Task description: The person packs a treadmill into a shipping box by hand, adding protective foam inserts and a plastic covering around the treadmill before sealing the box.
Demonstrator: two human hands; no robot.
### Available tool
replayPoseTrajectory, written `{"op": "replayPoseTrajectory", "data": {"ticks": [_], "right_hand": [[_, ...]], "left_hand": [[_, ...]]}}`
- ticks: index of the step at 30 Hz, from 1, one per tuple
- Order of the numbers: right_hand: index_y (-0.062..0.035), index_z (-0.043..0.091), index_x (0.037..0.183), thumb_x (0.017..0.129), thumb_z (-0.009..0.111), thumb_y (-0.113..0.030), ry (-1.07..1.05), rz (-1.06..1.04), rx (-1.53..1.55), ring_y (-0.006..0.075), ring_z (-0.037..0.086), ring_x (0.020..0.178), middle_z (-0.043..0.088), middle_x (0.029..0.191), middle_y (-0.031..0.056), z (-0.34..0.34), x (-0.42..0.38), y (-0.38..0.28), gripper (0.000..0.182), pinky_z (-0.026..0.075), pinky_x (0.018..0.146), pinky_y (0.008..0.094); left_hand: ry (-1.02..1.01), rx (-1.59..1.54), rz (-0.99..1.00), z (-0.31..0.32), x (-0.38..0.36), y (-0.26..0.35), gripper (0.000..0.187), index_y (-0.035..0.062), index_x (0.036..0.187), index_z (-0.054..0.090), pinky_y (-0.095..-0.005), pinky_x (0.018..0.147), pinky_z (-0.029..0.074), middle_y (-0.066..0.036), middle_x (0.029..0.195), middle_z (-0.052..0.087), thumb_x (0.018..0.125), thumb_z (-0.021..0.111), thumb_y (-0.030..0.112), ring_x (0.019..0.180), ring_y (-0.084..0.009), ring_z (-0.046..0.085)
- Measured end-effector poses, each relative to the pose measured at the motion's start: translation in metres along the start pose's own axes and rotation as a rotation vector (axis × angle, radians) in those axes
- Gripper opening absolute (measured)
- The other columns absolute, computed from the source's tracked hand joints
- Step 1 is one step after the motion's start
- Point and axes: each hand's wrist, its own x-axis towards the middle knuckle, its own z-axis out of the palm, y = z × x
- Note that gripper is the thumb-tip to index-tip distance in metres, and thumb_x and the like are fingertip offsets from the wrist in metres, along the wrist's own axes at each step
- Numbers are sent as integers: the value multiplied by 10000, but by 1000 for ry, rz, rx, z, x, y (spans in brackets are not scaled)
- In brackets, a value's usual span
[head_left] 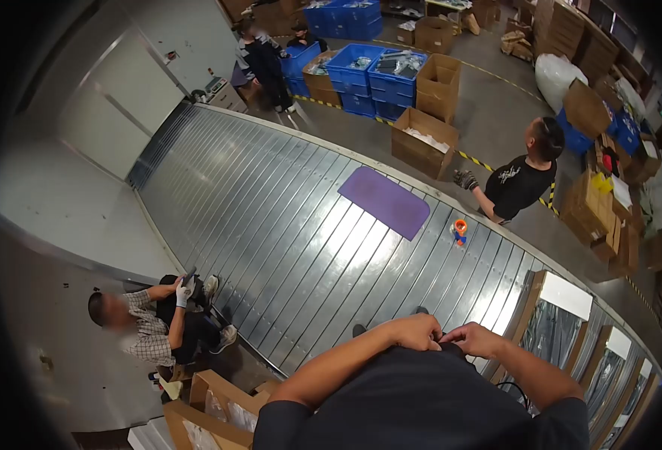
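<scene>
My left hand (416,332) and my right hand (472,340) are close together at the front of my dark shirt (421,394). The fingers of both are closed in a pinch near its edge. Whatever they hold, if anything, is too small or hidden to name. Beyond them stretches a slatted metal conveyor (301,217). On its slats lie a flat purple mat (386,201) with rounded corners and, apart from it, an orange and blue tape dispenser (459,232). Neither hand touches these.
Open cartons with plastic-wrapped contents (556,322) stand on the conveyor at right; more cartons (211,409) are at lower left. A seated person (154,322) is at left, a gloved person (522,176) across the conveyor. Blue crates (355,67) and a cardboard box (423,142) stand behind.
</scene>
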Motion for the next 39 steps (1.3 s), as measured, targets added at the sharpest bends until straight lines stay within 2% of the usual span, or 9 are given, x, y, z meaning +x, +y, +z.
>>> {"op": "replayPoseTrajectory", "data": {"ticks": [5, 7, 10, 13, 19, 24, 31, 37, 39], "right_hand": [[-13, 680, 993, 777, 694, -84, -39, -62, -222, 76, 580, 769, 668, 835, 23, -4, 3, -12, 228, 478, 683, 229], [4, 681, 967, 760, 706, -98, -35, -5, -126, 84, 584, 732, 662, 821, 37, -4, 8, -9, 232, 478, 655, 234], [20, 683, 928, 748, 716, -102, -41, 38, 19, 86, 583, 695, 654, 790, 43, -8, 20, 10, 221, 476, 625, 240], [17, 687, 901, 750, 718, -110, -28, 38, 75, 84, 578, 683, 649, 768, 38, -9, 21, 16, 200, 474, 611, 244], [26, 688, 891, 760, 710, -134, 23, 33, 20, 94, 568, 708, 651, 778, 35, -2, 9, -1, 208, 463, 628, 251], [15, 688, 916, 773, 706, -152, 0, 34, -15, 98, 578, 716, 656, 794, 47, -6, 12, 4, 221, 480, 641, 254], [6, 675, 962, 810, 676, -182, -25, -31, -87, 102, 590, 724, 656, 819, 43, -10, 7, 15, 242, 489, 662, 253], [-13, 620, 1036, 893, 601, -252, -36, 124, 343, 82, 568, 800, 626, 905, 13, -10, -11, 42, 280, 464, 739, 244], [-34, 621, 988, 895, 596, -292, -100, 80, 313, 69, 549, 812, 606, 882, -14, -14, -22, 52, 276, 445, 768, 240]], "left_hand": [[-2, 93, -19, 3, 11, -3, 292, -8, 895, 668, -367, 687, 482, -175, 823, 662, 698, 680, 208, 774, -282, 638], [68, 111, -33, 10, 13, -7, 292, 7, 851, 684, -386, 664, 488, -181, 797, 663, 639, 687, 207, 755, -294, 644], [179, 77, 61, 16, 15, -16, 272, 16, 837, 684, -379, 648, 485, -169, 784, 662, 629, 677, 190, 735, -290, 642], [88, 46, -15, 11, 8, -5, 221, -6, 835, 647, -336, 657, 468, -137, 779, 640, 681, 645, 153, 732, -234, 615], [121, -91, 82, 16, 11, -18, 159, 12, 791, 603, -298, 629, 448, -65, 725, 606, 667, 656, 94, 679, -157, 564], [77, -226, 42, 12, 3, -19, 115, 25, 832, 640, -219, 604, 418, 10, 740, 603, 732, 677, 69, 681, -56, 531], [-9, -461, 161, 24, 19, -35, 117, 11, 866, 648, -206, 635, 416, 24, 766, 598, 755, 663, 43, 695, -48, 523], [-153, -365, 102, 11, 32, -28, 110, 19, 823, 661, -212, 605, 423, 32, 702, 596, 783, 682, 119, 663, -52, 530], [-139, -372, 57, 16, 37, -26, 130, 17, 826, 664, -210, 601, 422, 36, 695, 597, 787, 694, 137, 656, -48, 528]]}}
